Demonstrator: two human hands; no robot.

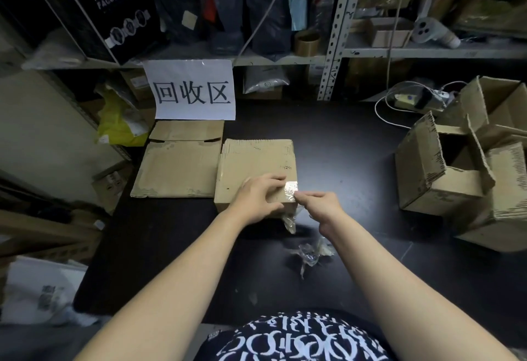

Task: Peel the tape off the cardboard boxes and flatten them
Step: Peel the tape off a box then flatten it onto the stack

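Note:
A flattened brown cardboard box lies in the middle of the black table. A strip of clear tape shines at its near right corner. My left hand rests on the box beside the tape, fingers spread and slightly bent. My right hand pinches the tape's end at the box's right edge. More loose tape hangs off the box's near corner.
Flattened cardboard lies to the left under a paper sign. Open unflattened boxes stand at the right. A crumpled tape wad lies on the table near my right forearm. Shelves line the back, with white cables at the right.

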